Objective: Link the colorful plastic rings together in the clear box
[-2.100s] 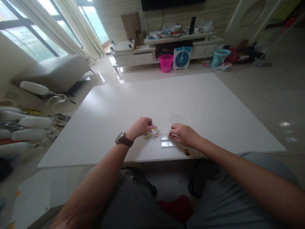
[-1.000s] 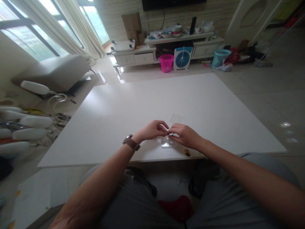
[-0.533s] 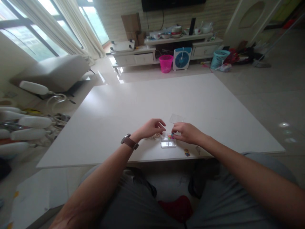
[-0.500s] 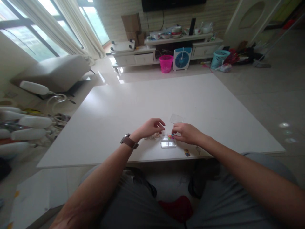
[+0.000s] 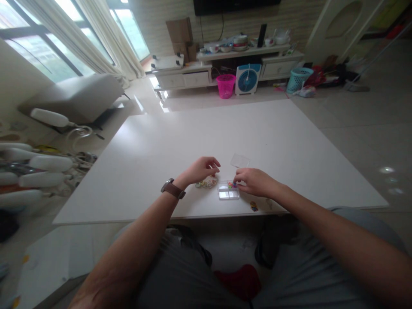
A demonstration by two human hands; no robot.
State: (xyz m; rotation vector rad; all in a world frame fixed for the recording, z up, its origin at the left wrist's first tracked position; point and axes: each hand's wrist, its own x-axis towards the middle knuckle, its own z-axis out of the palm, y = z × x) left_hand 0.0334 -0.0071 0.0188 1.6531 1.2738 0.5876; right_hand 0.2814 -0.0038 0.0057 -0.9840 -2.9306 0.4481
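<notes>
A small clear plastic box (image 5: pixel 228 195) with compartments sits near the table's front edge. Small bright pieces (image 5: pixel 230 186) lie in its far right compartment. My right hand (image 5: pixel 254 181) reaches over that compartment with its fingertips pinched together at the coloured pieces; what they grip is too small to name. My left hand (image 5: pixel 202 169) hovers left of the box, fingers loosely curved and apart, holding nothing. Under it lies a pile of small pale and coloured ring-like items (image 5: pixel 206 183). A clear flat lid (image 5: pixel 240 161) rests beyond the box.
A small yellow and blue cartoon figure (image 5: pixel 254 206) and a small pale item (image 5: pixel 269 203) lie on the white table (image 5: pixel 180 141) near its front edge. Past the table stand a pink basket (image 5: pixel 225 86), a fan (image 5: pixel 247 79) and a low cabinet (image 5: pixel 196 79).
My left hand has drawn slightly left, away from the box, uncovering more of the pile. My right hand stays at the coloured pieces, its fingertips slightly lower. The view has shifted slightly.
</notes>
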